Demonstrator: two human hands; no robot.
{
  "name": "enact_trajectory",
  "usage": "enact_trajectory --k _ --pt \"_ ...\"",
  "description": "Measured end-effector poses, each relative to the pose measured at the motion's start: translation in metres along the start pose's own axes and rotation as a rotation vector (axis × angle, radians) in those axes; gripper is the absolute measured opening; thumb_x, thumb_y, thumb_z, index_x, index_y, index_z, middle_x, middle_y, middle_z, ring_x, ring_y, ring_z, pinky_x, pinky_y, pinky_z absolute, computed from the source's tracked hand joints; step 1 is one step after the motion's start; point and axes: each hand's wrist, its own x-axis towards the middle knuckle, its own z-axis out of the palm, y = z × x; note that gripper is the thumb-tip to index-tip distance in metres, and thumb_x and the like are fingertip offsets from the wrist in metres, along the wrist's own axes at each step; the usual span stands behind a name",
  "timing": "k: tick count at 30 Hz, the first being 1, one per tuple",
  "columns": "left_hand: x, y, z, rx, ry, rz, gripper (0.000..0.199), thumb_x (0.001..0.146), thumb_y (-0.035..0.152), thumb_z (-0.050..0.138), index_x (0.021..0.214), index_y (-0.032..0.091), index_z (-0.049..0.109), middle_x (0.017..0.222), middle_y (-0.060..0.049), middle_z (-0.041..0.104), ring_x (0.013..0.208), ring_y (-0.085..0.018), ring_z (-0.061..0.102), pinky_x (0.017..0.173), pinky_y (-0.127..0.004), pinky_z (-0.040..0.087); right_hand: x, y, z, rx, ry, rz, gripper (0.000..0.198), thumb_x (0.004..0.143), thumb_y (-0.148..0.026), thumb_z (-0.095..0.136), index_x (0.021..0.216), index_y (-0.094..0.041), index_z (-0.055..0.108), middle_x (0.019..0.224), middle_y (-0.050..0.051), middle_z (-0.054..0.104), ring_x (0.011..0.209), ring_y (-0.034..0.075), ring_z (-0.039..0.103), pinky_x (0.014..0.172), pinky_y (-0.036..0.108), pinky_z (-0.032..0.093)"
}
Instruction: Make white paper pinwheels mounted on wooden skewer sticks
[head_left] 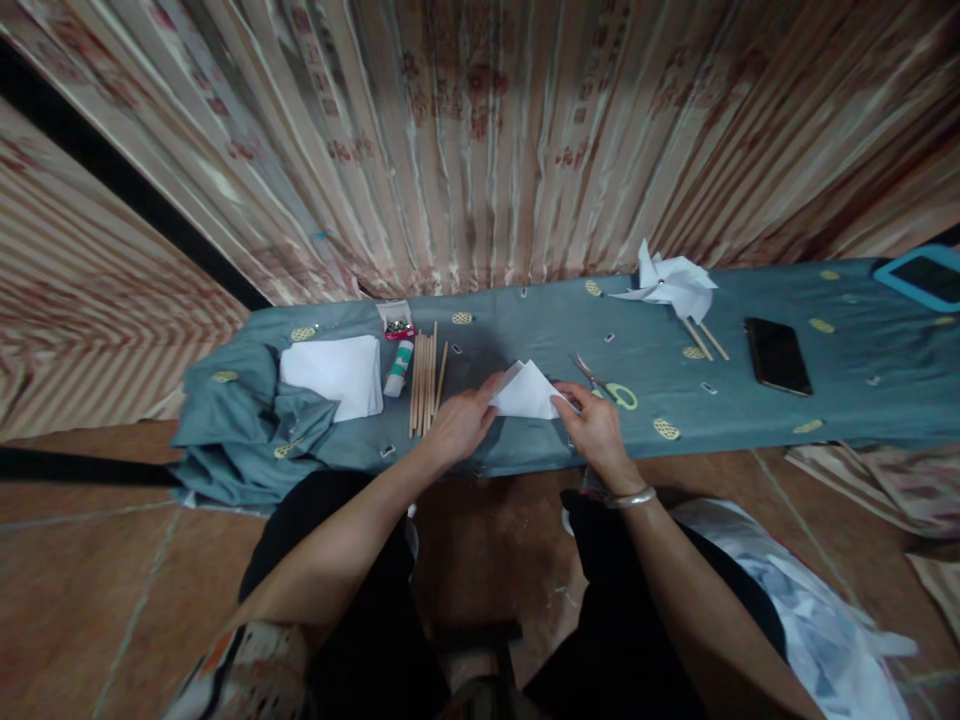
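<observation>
A sheet of white paper, folded to a triangle with its point up, is held between my two hands over the cloth-covered bench. My left hand pinches its left corner. At the right corner, my right hand grips the paper between thumb and fingers. Scissors with light green handles lie just beyond my right hand. Left of my left hand lies a bundle of wooden sticks, and beside it a glue stick.
A stack of white paper and a small box of metal pins lie at left. To the right are paper pinwheels on sticks, a phone and a blue-framed device. A white plastic bag sits by my right leg.
</observation>
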Motion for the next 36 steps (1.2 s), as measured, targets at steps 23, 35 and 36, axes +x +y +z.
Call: enact_trajectory --k 23,35,36 --pt "-0.036 0.025 0.044 0.241 0.007 0.388 0.066 0.092 0.039 0.057 0.146 0.008 0.036 0.157 -0.018 0.035 0.15 -0.033 0.019 0.121 -0.052 0.018 -0.015 -0.003 0.006 -0.163 0.001 -0.342 0.031 0.097 -0.029 0.045 0.104 -0.015 0.072 0.103 0.013 0.076 0.093 0.027 0.069 0.089 0.04 0.051" --pt "-0.033 0.014 0.052 0.227 -0.014 0.362 0.077 0.09 0.049 0.057 0.151 0.01 0.028 0.159 -0.018 0.03 0.151 -0.034 0.016 0.121 -0.052 0.014 -0.012 -0.001 0.013 -0.182 0.058 -0.408 0.03 0.097 -0.025 0.044 0.1 -0.016 0.072 0.101 0.012 0.075 0.093 0.025 0.067 0.089 0.039 0.052" --pt "-0.033 0.014 0.052 0.227 -0.017 0.361 0.077 0.09 0.049 0.057 0.151 0.01 0.028 0.159 -0.018 0.03 0.151 -0.034 0.016 0.121 -0.052 0.014 -0.012 -0.002 0.013 -0.184 0.059 -0.409 0.029 0.097 -0.025 0.044 0.1 -0.016 0.072 0.101 0.012 0.075 0.093 0.025 0.067 0.089 0.039 0.052"
